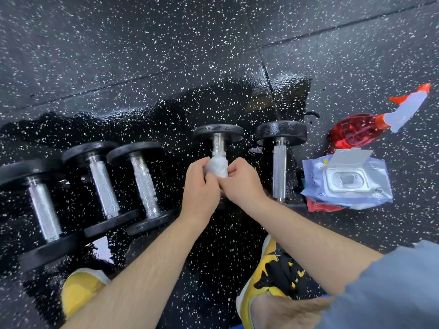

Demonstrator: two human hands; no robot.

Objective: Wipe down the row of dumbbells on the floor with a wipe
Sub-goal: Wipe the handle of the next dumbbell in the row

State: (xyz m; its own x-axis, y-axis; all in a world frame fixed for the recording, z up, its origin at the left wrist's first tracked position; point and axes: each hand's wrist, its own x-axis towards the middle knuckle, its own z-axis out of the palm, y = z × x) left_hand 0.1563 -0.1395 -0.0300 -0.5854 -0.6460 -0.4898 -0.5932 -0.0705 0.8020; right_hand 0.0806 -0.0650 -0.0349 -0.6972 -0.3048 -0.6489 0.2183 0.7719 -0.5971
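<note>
Crouched at the row, a yellow shoe (273, 276) just below the right forearm. The left hand (202, 184) and right hand (242, 184) meet knuckle to knuckle over the fourth dumbbell (218, 132) from the left. Both sets of fingers are curled in tight, pinching a bunched white wipe (217, 166) wrapped round the steel handle about midway along.

Step in hand, as I read it: scrubbing the handle.
- Hold the wrap closed right round the bar.
- Twist while sliding, so the knurled grooves get cleaned and not just the crests.
- Run it the full length, near collar to far collar.
- The plates are round and the floor (142, 55) under them is wet, so the dumbbell may roll. One hand steadying a plate would likely help.
- The plates will want the wipe opened flat, not bunched.

The dumbbell itself:
- Beyond the wipe the handle is bare, bright and glossy, probably damp.
- The far plate is black and round, with a pebbled finish and a wet sheen.
- The near plate is hidden under the hands.

It lies in a row of five, handles pointing away. Three crowd together on the left, slightly slanted. The rightmost dumbbell (279, 167) lies just beside it, not touching.

Further right sits a pack of wipes (346, 181) with its lid flipped open. Beyond that, a red spray bottle (356, 131) lies on its side.
</note>
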